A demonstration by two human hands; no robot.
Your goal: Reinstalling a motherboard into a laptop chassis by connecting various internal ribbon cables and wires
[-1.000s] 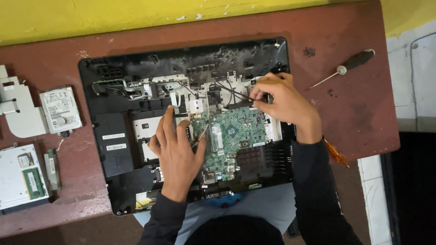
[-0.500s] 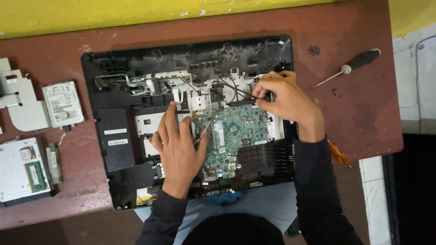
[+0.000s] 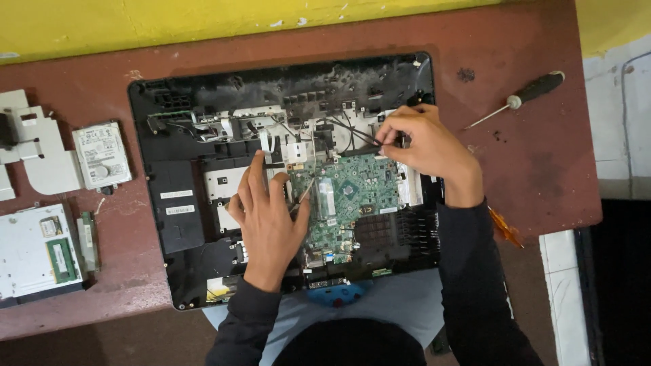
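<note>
Pinching a black cable [image 3: 352, 134] just above the green board [image 3: 352, 196], the right hand [image 3: 424, 146] is kept much where it was a second ago; little has shifted, so the cable is judged not yet freed. The left hand [image 3: 268, 217] is laid flat, fingers spread, holding nothing, on the opened case [image 3: 176, 224]. A screwdriver [image 3: 519, 100] is left on the bench [image 3: 536, 169].
</note>
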